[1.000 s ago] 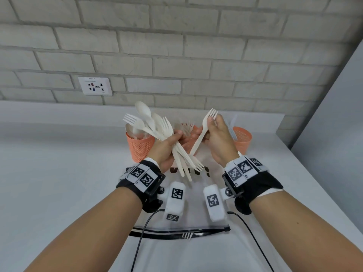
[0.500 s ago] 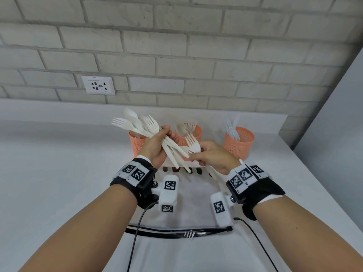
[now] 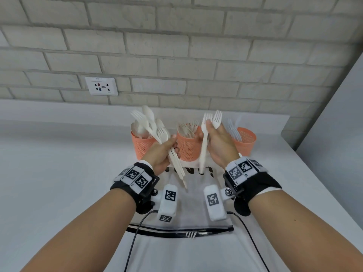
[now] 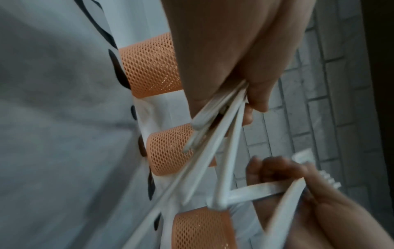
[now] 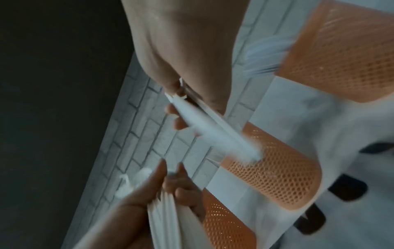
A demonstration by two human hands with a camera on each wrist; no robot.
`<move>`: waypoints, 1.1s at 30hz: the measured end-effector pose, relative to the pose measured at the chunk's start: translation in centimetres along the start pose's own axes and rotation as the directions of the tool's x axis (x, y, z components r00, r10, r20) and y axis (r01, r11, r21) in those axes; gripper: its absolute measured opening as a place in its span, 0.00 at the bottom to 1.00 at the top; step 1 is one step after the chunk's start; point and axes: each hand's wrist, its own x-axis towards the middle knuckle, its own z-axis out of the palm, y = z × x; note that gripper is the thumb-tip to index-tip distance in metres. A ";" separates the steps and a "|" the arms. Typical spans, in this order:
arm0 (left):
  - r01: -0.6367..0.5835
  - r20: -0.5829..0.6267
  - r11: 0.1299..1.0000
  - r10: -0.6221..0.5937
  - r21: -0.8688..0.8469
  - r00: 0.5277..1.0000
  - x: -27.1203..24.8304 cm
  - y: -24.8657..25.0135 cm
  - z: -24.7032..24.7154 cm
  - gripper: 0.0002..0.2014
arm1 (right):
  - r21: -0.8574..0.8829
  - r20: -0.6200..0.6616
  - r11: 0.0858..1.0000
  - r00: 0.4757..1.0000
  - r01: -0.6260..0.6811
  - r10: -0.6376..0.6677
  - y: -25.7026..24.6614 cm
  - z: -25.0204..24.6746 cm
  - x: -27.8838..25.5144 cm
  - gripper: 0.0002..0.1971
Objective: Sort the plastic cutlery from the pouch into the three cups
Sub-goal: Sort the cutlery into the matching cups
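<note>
My left hand grips a fanned bundle of white plastic cutlery, forks and a spoon, in front of the left orange mesh cup. My right hand holds two white forks upright, tines up, between the middle cup and the right cup. All three cups hold cutlery. The clear pouch lies flat under my wrists. In the left wrist view, fingers clamp the handles. The right wrist view shows the forks, blurred, over the middle cup.
The pouch's black zipper lies near me, with cables running across it. Behind the cups are a raised ledge and a brick wall with a socket. A grey panel bounds the right side.
My right hand went to the bundle, pinched a second fork out, and has risen to the right with two forks. The left hand's bundle tilted more upright.
</note>
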 end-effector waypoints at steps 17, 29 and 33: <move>-0.092 0.206 0.952 0.031 0.292 0.978 -1.9 0.2 1.4 0.12 | -0.475 0.224 0.858 0.970 0.196 -0.098 0.6 3.2 -1.7 0.12; 0.016 0.227 0.991 -0.046 0.134 0.973 -2.3 0.6 2.0 0.09 | -0.262 -0.010 0.965 1.000 0.024 -0.027 0.0 2.2 -0.3 0.04; -0.009 0.126 0.980 -0.016 0.198 0.992 -1.7 0.1 1.8 0.10 | -0.206 0.054 0.976 0.996 0.074 -0.064 -0.4 2.1 -0.2 0.07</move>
